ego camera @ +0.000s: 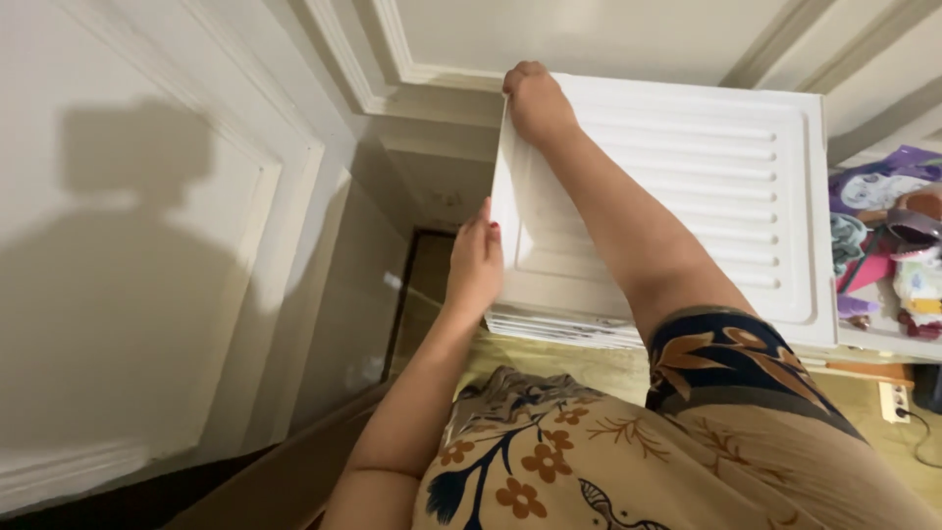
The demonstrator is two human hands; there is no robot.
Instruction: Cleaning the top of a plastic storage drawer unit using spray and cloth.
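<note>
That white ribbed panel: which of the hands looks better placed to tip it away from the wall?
Probably the right hand: it grips the white ribbed panel's far top corner. The left hand only steadies the near side edge.

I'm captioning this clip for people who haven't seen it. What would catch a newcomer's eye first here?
First, the big white ribbed panel at centre right, gripped by both hands: the left hand on its left edge, the right hand at its top left corner. Next, the dark shadow of the person on the white panelled wall at left, and the colourful clutter at far right.
</note>
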